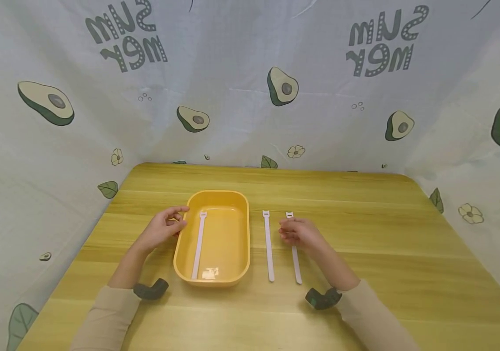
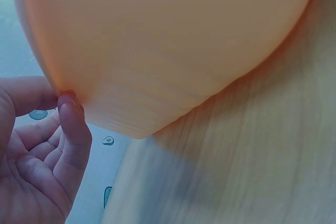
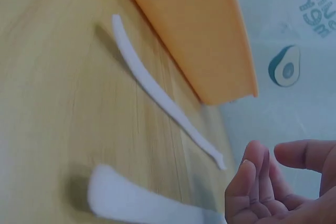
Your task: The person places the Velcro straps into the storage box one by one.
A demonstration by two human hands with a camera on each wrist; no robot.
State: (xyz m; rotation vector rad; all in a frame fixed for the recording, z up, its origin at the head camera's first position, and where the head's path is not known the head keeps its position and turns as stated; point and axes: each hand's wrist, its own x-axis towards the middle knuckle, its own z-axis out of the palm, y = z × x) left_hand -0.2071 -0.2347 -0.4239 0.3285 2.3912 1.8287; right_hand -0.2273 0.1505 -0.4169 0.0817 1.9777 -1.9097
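Observation:
A yellow plastic tray [image 1: 225,239] stands on the table, with one white cable strap [image 1: 199,244] lying lengthwise along its left side. My left hand [image 1: 162,229] pinches the tray's left rim between thumb and index finger; in the left wrist view the thumb [image 2: 73,121] meets the outer wall. Two more white straps lie to the right of the tray: a middle strap [image 1: 269,246] and a right strap [image 1: 296,263], each with a slotted head at the far end. Over the upper part of the right strap hovers my right hand [image 1: 300,233], its fingers loosely bent, thumb and index apart, holding nothing.
The wooden table [image 1: 399,234] reaches back to a white curtain [image 1: 241,58] printed with avocados and lettering. A dark wrist camera [image 1: 152,289] sits at the left sleeve and another wrist camera [image 1: 323,298] at the right sleeve.

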